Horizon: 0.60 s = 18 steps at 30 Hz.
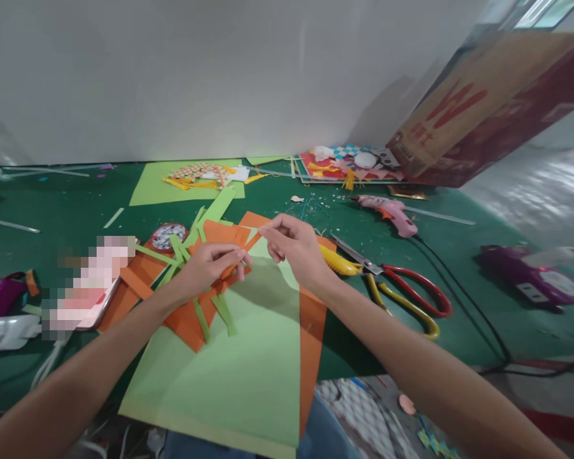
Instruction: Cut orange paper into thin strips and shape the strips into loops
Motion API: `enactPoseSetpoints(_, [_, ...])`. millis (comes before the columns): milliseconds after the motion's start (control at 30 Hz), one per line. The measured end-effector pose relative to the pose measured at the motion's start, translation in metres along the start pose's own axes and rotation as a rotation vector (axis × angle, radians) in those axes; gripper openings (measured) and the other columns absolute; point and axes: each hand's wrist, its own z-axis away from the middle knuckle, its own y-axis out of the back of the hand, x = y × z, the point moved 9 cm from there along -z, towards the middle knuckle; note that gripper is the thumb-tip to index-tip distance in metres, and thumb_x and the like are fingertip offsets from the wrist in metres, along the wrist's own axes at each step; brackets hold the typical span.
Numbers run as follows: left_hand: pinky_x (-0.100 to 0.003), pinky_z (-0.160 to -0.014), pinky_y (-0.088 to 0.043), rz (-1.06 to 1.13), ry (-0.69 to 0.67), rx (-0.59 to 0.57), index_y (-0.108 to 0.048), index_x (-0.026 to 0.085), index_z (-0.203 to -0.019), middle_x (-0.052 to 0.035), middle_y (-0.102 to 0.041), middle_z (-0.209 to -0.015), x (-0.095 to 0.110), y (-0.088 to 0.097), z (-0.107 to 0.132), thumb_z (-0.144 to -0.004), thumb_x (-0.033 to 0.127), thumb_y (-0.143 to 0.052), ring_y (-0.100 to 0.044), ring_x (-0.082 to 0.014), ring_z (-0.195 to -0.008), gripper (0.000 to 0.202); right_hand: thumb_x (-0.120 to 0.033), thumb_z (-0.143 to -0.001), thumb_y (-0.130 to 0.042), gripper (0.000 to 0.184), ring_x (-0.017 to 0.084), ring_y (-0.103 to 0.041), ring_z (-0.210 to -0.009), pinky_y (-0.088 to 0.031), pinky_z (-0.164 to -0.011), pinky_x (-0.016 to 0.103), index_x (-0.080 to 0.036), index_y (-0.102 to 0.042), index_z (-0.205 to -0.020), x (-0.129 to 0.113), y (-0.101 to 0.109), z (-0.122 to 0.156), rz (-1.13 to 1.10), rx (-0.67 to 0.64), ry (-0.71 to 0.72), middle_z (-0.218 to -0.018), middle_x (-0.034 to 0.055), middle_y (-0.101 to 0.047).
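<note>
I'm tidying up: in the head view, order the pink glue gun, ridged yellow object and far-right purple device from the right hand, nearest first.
From the right hand:
1. Ridged yellow object, just right.
2. Pink glue gun, farther right, farther back.
3. Purple device, near the right edge.

Over on that table (74,197), the large paper sheet (249,376) overhangs the near edge with paper strips (224,312) across its far left part, a phone (95,293) to its left, scissors (373,268) to its right, a glue gun (390,213) behind those, and a paper bag (483,108) at the back right.
</note>
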Motion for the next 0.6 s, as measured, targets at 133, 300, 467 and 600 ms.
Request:
enactPoseSetpoints(133, [-0.019, -0.038, -0.033, 0.062, -0.008, 0.020, -0.066, 0.015, -0.075, -0.0025, -0.064, -0.062, -0.002, 0.001, -0.002, -0.085, 0.041, -0.051, -0.041, -0.0072, -0.043, 0.032, -0.030, -0.074, -0.064, 0.022, 0.005, -0.035, -0.037, -0.028, -0.040, 0.021, -0.019, -0.050, -0.062, -0.001, 0.003, 0.000, 0.014, 0.034, 0.017, -0.040, -0.0108, -0.035])
enactPoseSetpoints(300, [-0.020, -0.039, -0.029, 0.101, -0.036, 0.041, -0.065, 0.014, -0.076, -0.0002, -0.058, -0.053, -0.006, 0.005, -0.005, -0.087, 0.045, -0.047, -0.036, -0.0070, -0.042, 0.037, -0.027, -0.075, -0.062, 0.017, 0.005, -0.034, -0.036, -0.026, -0.040, 0.022, -0.019, -0.051, -0.065, -0.005, 0.013, -0.003, -0.030, 0.095, 0.034, -0.040, -0.0109, -0.034])
enactPoseSetpoints(467, [-0.019, -0.041, -0.031, 0.033, -0.062, 0.072, -0.065, 0.015, -0.076, 0.0028, -0.053, -0.051, -0.004, 0.008, -0.005, -0.087, 0.043, -0.048, -0.037, -0.0070, -0.043, 0.034, -0.027, -0.074, -0.063, 0.016, 0.005, -0.033, -0.036, -0.025, -0.040, 0.022, -0.019, -0.052, -0.065, -0.004, 0.019, -0.006, -0.052, 0.130, 0.037, -0.040, -0.0107, -0.033])
enactPoseSetpoints(600, [-0.020, -0.043, -0.033, -0.036, -0.103, 0.114, -0.060, 0.015, -0.060, 0.0015, -0.055, -0.053, 0.004, 0.011, -0.003, -0.086, 0.041, -0.049, -0.039, -0.0072, -0.044, 0.038, -0.026, -0.074, -0.063, 0.016, 0.005, -0.033, -0.036, -0.026, -0.039, 0.022, -0.019, -0.052, -0.065, -0.002, 0.019, -0.006, -0.073, 0.143, 0.030, -0.040, -0.0107, -0.033])
